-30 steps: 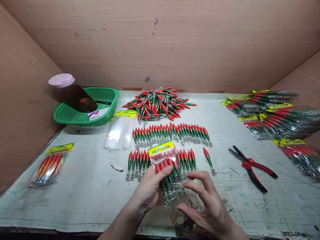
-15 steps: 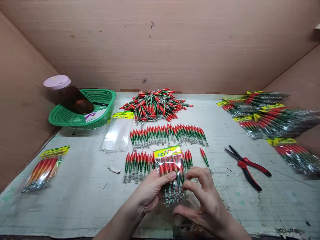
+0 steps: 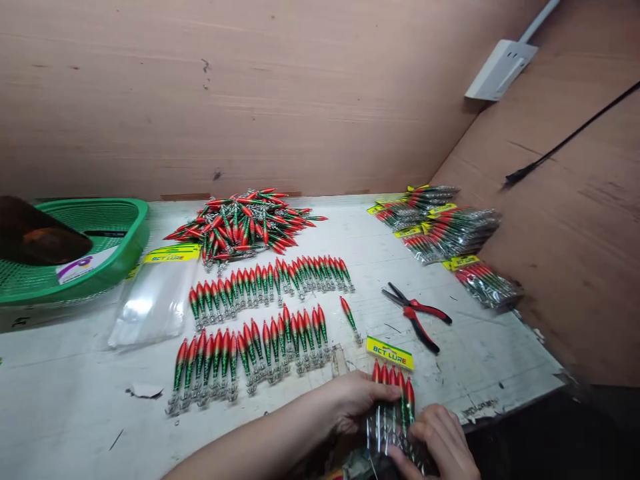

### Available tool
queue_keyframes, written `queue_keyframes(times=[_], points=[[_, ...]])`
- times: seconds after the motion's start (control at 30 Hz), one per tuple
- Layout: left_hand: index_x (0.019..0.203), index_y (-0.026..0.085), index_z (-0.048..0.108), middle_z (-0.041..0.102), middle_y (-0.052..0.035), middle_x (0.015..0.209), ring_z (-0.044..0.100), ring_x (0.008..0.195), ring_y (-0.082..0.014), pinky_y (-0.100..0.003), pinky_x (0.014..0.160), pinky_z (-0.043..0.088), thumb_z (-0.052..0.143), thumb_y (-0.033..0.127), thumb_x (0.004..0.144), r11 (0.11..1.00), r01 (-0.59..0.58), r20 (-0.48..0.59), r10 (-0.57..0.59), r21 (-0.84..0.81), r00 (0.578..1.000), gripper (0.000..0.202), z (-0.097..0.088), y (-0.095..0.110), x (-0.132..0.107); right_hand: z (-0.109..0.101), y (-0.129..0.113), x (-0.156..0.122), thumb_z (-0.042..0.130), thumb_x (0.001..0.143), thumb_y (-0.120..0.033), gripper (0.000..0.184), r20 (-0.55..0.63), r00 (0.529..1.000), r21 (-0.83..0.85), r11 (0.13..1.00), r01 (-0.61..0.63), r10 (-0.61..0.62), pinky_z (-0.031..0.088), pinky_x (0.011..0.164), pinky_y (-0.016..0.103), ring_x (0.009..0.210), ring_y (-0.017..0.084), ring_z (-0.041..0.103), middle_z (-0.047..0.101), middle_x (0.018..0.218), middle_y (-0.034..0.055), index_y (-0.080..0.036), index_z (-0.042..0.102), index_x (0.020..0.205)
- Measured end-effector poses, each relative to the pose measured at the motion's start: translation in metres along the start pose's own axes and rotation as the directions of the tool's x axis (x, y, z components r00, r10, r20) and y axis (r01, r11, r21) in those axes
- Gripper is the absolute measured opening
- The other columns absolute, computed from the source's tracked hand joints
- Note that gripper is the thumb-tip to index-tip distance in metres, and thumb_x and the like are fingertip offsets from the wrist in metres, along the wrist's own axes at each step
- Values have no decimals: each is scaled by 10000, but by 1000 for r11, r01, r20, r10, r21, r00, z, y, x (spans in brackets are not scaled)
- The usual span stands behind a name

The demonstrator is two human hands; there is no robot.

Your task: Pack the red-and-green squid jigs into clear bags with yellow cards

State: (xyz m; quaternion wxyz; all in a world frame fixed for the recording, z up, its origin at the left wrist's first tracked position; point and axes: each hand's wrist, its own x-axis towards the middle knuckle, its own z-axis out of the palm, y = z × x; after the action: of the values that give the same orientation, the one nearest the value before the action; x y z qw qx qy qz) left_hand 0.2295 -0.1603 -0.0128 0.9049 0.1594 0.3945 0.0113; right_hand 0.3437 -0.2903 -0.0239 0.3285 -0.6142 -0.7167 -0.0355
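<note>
Left hand (image 3: 356,402) pinches the bag (image 3: 384,420) of lures (image 3: 411,397); right hand (image 3: 443,440), curled, grips its lower end; best keep hooks (image 3: 396,440) flat.

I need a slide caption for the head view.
Left hand holding a bag of lures, right hand near its lower end.

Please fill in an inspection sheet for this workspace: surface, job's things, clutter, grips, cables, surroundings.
Surface: pale table, marked and worn at the near right edge.
Job's things: red-green lures in a pile, two rows and one apart; flat bags left of the pile; filled packets at right; pliers.
Clutter: paper scrap at left; green basket with a dark bottle and a card.
Grips: left grip holds a labelled packet, thumb across its front; right grip at its lower end, exact contact unclear.
Cables: thin black cord across the right wall.
Surroundings: brown back wall, white socket box near the corner.
</note>
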Motion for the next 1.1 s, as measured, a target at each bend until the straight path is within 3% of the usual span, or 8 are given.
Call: queue_keyframes(times=[0.2, 0.3, 0.37, 0.43, 0.53, 0.6, 0.87, 1.1], points=[[843, 73, 658, 680, -93, 754, 647, 604, -155, -303, 655, 509, 495, 369, 883, 998, 64, 21, -64, 14, 998, 341, -12, 10, -17, 17, 29, 36, 545, 905, -284, 202, 29, 999, -27, 999, -40, 41, 345, 650, 315, 655, 167, 441, 473, 646, -12, -205, 464, 739], [900, 95, 618, 696, -109, 843, 679, 724, -162, -271, 683, 501, 465, 377, 886, 992, -7, -103, 20, 129, 994, 321, -26, -1, -35, 19, 39, 48, 530, 915, -301, 222, 71, 997, -44, 999, -23, 27, 349, 707, 339, 686, 173, 434, 486, 664, -4, -200, 466, 728], [952, 132, 590, 693, -82, 833, 662, 682, -159, -257, 616, 477, 494, 400, 860, 942, -70, -156, 127, 329, 980, 299, -34, -10, -45, 13, 41, 48, 566, 899, -324, 207, 104, 994, -32, 999, -42, 45, 354, 729, 352, 708, 177, 450, 510, 694, 2, -195, 487, 757], [954, 156, 589, 670, -47, 763, 617, 624, -157, -260, 580, 439, 519, 420, 831, 785, -144, -152, 290, 602, 945, 300, -39, -14, -51, 5, 35, 44, 597, 885, -312, 173, 133, 986, 15, 994, -105, 102, 363, 707, 339, 722, 177, 466, 526, 720, 8, -190, 508, 800], [834, 165, 616, 628, -26, 664, 554, 611, -166, -281, 600, 393, 519, 397, 813, 436, -164, -87, 501, 885, 861, 252, -40, -11, -48, 0, 15, 36, 534, 912, -183, 39, 189, 967, 175, 963, -205, 172, 389, 657, 301, 736, 170, 491, 550, 748, 17, -192, 534, 874], [700, 173, 586, 596, -23, 609, 534, 603, -170, -280, 587, 368, 519, 377, 797, 356, -131, -88, 536, 925, 839, 236, -38, -7, -41, 5, -1, 32, 477, 918, -114, 109, 232, 955, 256, 936, -241, 182, 414, 659, 295, 759, 175, 513, 573, 783, 26, -198, 547, 920], [668, 205, 492, 564, 16, 480, 474, 338, -126, -234, 375, 344, 414, 521, 800, 536, -81, -115, 322, 841, 940, 351, -36, -3, -25, 41, -23, 28, 504, 878, -107, 124, 183, 923, 184, 911, -370, 338, 425, 648, 313, 742, 196, 504, 557, 748, 26, -199, 540, 804], [588, 207, 463, 542, 26, 449, 476, 346, -102, -204, 393, 344, 460, 413, 817, 525, -77, -167, 403, 848, 900, 308, -31, -4, -26, 32, -25, 31, 404, 929, -144, 199, 197, 952, 190, 943, -273, 236, 393, 651, 314, 711, 179, 503, 540, 722, 18, -199, 496, 762]])
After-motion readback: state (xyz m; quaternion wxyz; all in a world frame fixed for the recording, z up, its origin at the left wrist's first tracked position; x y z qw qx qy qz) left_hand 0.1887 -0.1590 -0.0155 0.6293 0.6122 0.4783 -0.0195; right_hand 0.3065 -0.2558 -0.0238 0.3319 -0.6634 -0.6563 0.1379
